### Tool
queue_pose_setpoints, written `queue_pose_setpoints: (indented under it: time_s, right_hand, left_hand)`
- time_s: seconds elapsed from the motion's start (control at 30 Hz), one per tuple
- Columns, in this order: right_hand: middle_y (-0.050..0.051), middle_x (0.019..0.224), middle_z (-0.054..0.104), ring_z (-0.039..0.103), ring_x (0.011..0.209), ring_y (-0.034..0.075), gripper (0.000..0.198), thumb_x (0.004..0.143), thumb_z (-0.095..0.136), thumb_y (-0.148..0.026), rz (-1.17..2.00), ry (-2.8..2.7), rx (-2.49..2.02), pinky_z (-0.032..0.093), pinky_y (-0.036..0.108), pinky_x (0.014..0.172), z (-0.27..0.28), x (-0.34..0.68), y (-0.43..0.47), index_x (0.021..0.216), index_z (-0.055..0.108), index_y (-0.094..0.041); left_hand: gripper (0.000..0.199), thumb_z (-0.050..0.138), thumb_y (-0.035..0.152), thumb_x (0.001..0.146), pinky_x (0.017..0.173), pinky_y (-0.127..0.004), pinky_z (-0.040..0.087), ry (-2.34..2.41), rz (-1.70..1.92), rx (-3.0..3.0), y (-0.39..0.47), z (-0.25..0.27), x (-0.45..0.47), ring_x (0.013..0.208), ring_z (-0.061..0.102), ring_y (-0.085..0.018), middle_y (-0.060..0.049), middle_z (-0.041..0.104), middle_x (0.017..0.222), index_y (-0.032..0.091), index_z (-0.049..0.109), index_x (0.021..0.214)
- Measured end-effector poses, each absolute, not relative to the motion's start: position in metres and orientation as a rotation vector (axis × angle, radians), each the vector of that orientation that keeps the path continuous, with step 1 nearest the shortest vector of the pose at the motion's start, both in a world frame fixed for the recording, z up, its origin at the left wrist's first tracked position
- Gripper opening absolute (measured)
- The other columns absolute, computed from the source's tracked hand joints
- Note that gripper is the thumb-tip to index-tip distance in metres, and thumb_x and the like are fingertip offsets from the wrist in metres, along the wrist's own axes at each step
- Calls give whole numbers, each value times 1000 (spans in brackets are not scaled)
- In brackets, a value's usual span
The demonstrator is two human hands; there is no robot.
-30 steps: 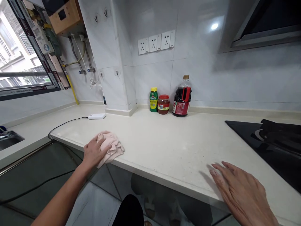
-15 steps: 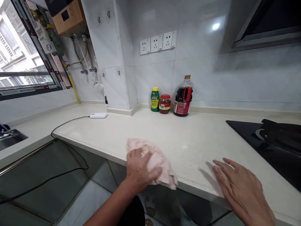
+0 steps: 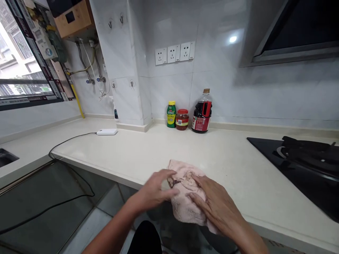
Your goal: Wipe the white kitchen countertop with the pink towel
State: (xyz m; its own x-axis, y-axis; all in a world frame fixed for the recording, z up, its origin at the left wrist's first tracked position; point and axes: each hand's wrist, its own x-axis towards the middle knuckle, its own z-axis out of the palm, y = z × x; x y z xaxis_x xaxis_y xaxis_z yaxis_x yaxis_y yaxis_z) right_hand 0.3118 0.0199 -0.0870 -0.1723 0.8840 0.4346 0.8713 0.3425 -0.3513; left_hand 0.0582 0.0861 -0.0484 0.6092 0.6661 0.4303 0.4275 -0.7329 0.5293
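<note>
Fingers of my left hand [image 3: 156,190] curl loosely against the left side of the pink cloth [image 3: 185,190], thumb and fingertips pressed into its folds, and I cannot tell whether they actually pinch it. My right hand [image 3: 214,204] lies over the cloth's right side, fingers spread fairly wide and flat on the fabric. I see the cloth bunched and crumpled at the front edge of the pale countertop [image 3: 148,151], its lower part drooping over that edge, with a small dark smudge showing on the fabric between my two hands.

Looking up the counter: against the tiled wall stand a green bottle with a yellow cap [image 3: 171,114], a red-lidded jar [image 3: 182,119] just beside it, and a dark sauce bottle [image 3: 201,113] near the jar's right. All three are well apart from the cloth. Over to my left a small white box [image 3: 107,132] rests on the counter with a black cable [image 3: 66,141] running off it and down past the edge. On my right sits the black cooktop [image 3: 299,165]. Above the bottles I spot a row of white wall sockets [image 3: 173,53].
</note>
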Motion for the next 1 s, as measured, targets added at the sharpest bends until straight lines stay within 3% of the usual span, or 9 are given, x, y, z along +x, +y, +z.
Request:
queue_pose_setpoints:
  time_s: [0.1, 0.17, 0.23, 0.33, 0.4, 0.5, 0.7, 0.8, 1.0]
  right_hand:
    - [13, 130, 59, 51, 123, 36, 52, 99, 51, -59, -36, -2122, -1636, 34, 64, 110, -73, 294, 25, 133, 55, -20]
    - [19, 135, 55, 48, 126, 38, 63, 94, 59, -57, 9, -2186, -1687, 36, 61, 110, -59, 270, 30, 138, 52, -13]
    - [25, 151, 40, 37, 138, 43, 86, 88, 69, -59, 113, -2246, -1708, 34, 60, 113, -49, 238, 40, 150, 39, -9]
    - [27, 163, 15, 13, 148, 51, 113, 73, 81, -66, 269, -2353, -1617, 20, 66, 118, -43, 190, 62, 159, 25, -18]
    - [26, 163, 14, 11, 148, 52, 109, 72, 82, -65, 306, -2430, -1474, 17, 69, 117, -44, 169, 78, 157, 29, -22]
    - [23, 160, 26, 22, 146, 49, 86, 80, 76, -61, 292, -2495, -1310, 22, 66, 116, -44, 160, 98, 151, 41, -25]
    - [7, 141, 56, 48, 132, 25, 44, 95, 56, -47, 279, -2463, -1300, 37, 39, 113, -41, 201, 125, 134, 57, -27]
    - [8, 146, 53, 48, 133, 24, 46, 97, 46, -40, 225, -2298, -1554, 38, 37, 112, -43, 255, 142, 138, 55, -21]
    - [14, 149, 49, 51, 130, 36, 55, 95, 31, -42, 70, -1931, -2099, 43, 52, 106, -52, 408, 128, 134, 59, -17]
  left_hand:
    - [35, 58, 46, 96, 106, -42, 48, 1133, 1078, 2434, 115, -48, 18, 120, 62, -25, -10, 67, 128, 23, 64, 122]
    - [32, 55, 45, 96, 106, -43, 48, 1274, 1161, 2430, 132, -50, 1, 119, 62, -26, -10, 68, 124, 22, 66, 117]
    - [32, 54, 46, 96, 105, -44, 48, 1351, 1201, 2398, 144, -54, -6, 119, 62, -26, -10, 68, 123, 22, 67, 113]
    - [36, 52, 50, 95, 107, -45, 46, 1382, 1228, 2331, 153, -58, -7, 122, 60, -27, -9, 67, 126, 23, 70, 110]
    - [39, 48, 51, 96, 109, -44, 44, 1390, 1222, 2277, 154, -58, -8, 124, 59, -26, -8, 67, 127, 24, 71, 111]
    - [44, 41, 51, 98, 108, -41, 45, 1458, 1180, 2215, 154, -56, -13, 121, 62, -25, -6, 70, 122, 23, 71, 114]
    - [45, 35, 49, 102, 107, -45, 43, 1619, 965, 2442, 151, -61, -11, 123, 60, -27, -6, 70, 125, 25, 69, 119]
    - [45, 38, 52, 103, 108, -49, 40, 1701, 851, 2541, 148, -63, -6, 129, 55, -29, -7, 67, 131, 26, 67, 126]
    - [45, 53, 55, 98, 109, -52, 41, 1767, 768, 2610, 147, -66, -4, 133, 51, -32, -11, 62, 137, 25, 66, 130]
